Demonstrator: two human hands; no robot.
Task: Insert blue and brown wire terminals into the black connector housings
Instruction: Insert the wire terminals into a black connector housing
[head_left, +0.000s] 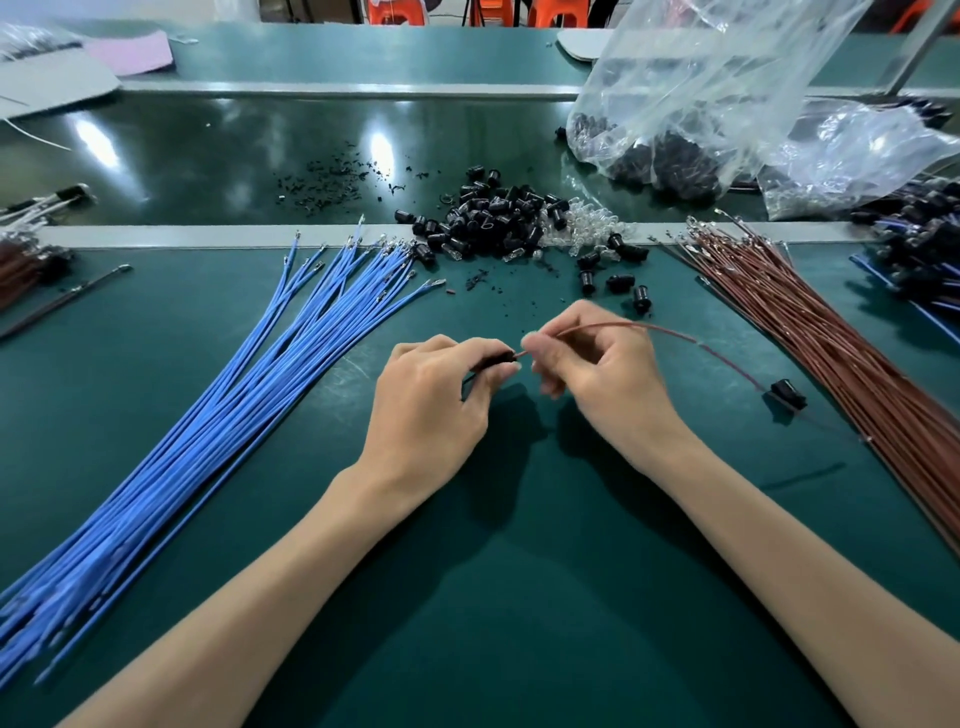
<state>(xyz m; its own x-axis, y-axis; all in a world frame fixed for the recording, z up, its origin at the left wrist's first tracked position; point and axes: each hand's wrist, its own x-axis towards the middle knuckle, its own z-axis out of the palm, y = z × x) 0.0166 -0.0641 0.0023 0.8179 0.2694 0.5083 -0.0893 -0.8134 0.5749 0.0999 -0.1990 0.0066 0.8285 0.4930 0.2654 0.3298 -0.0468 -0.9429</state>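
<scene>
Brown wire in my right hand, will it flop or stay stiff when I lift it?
Probably springy rather than limp: the brown wire holds a smooth arc from the right hand. Likely light, being thin. The housing at its far end may drag.

There were one blue wire bundle (249, 395) at left, one brown wire bundle (841, 332) at right, two clear bags (701, 93) (857, 150) upper right, one housing heap (488, 223)

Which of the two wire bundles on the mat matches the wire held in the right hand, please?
The brown wire bundle on the right: same colour as the brown wire the right hand pinches; the blue wire bundle lies left.
</scene>
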